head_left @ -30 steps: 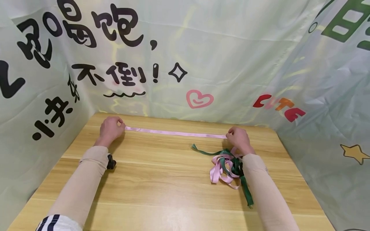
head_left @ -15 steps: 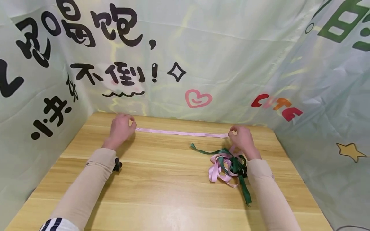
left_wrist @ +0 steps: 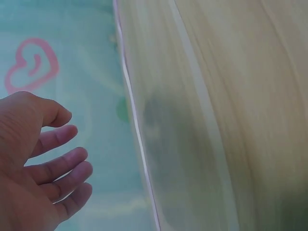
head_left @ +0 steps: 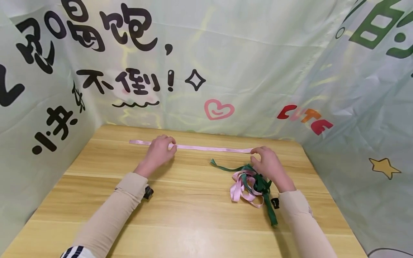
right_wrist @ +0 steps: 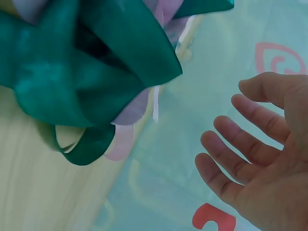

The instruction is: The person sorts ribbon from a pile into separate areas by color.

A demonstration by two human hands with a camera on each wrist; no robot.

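A pink ribbon (head_left: 213, 148) lies stretched nearly straight across the far part of the wooden table. My left hand (head_left: 158, 152) hovers over its left half, and the ribbon's left end shows beyond the hand. In the left wrist view, the fingers of that hand (left_wrist: 43, 159) are loosely bent with nothing between them. At the ribbon's right end is my right hand (head_left: 270, 165), its fingers relaxed and apart in the right wrist view. Just below and left of it sits a loose tangle of green ribbon (head_left: 262, 184) and pink ribbon (head_left: 237, 190).
The wooden table (head_left: 180, 215) is walled in by printed cloth (head_left: 251, 71) at the back and both sides. A tail of green ribbon (head_left: 270, 211) runs from the tangle toward the table's front. Small black wrist cameras are strapped at both sleeves.
My left hand has let go of the ribbon's left end and moved right along it. My right hand has loosened from the right end and shifted slightly toward me. The ribbon stays laid out.
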